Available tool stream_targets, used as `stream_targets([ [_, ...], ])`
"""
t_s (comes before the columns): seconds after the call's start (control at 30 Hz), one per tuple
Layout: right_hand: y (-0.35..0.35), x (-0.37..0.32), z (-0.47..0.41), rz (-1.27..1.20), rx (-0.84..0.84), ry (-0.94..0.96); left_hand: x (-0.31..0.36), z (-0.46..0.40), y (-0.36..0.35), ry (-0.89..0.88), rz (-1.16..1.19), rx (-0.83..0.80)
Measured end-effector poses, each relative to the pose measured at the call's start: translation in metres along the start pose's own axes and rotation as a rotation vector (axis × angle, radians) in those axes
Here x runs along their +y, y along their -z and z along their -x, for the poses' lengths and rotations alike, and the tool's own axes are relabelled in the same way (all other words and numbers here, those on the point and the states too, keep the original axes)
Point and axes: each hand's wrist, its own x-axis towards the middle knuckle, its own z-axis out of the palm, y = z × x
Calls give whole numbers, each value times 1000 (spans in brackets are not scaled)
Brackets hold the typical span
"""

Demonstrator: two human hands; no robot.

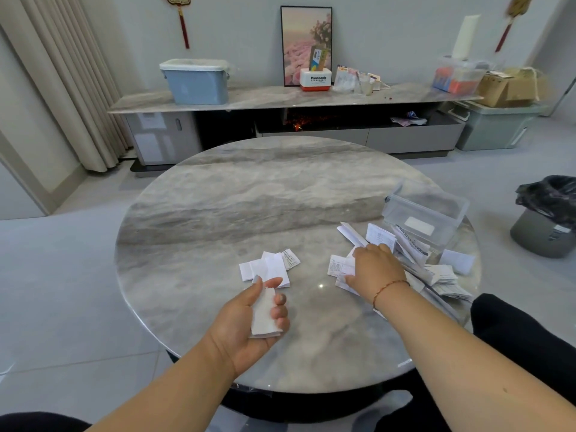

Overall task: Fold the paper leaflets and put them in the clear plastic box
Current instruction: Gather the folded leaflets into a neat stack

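- The box [425, 218] stands at the far right of the counter [249, 198], beyond our right hand [375, 269], which is much the nearer to it.
- Our left hand [249, 322] grips a folded leaflet [264, 316], its long axis pointing away from us.
- Our right hand lies fingers-down on the loose pile [414, 260], just before the box; whether it pinches a sheet, we cannot tell.
- A folded stack [268, 268] lies just ahead of the left hand.

Folded white leaflets [268, 267] lie mid-surface; unfolded pile [414, 260] at right. Clear plastic box [425, 215] sits just behind pile w/ lid open.
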Motion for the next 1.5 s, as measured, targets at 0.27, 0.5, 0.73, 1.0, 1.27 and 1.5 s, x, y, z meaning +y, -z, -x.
stream_targets([
  [0.27,13,-17,16,-825,-51,-20,-1,-2,0,-38,-66,37],
  [0.5,12,-75,68,-1645,-322,-113,-3,3,-14,-61,-124,-75],
  [0.73,2,-91,76,-1604,-143,-171,-4,3,-17,-60,5,-130],
  [1.0,-7,-96,76,-1410,-65,-76,-7,0,-11,-95,-31,-9],
  [1.27,3,-13,-28,-234,42,-26,-2,-2,1,-56,-4,58],
  [1.5,-6,-15,-49,-7,-85,121,-1,-2,2,-41,-25,72],
])
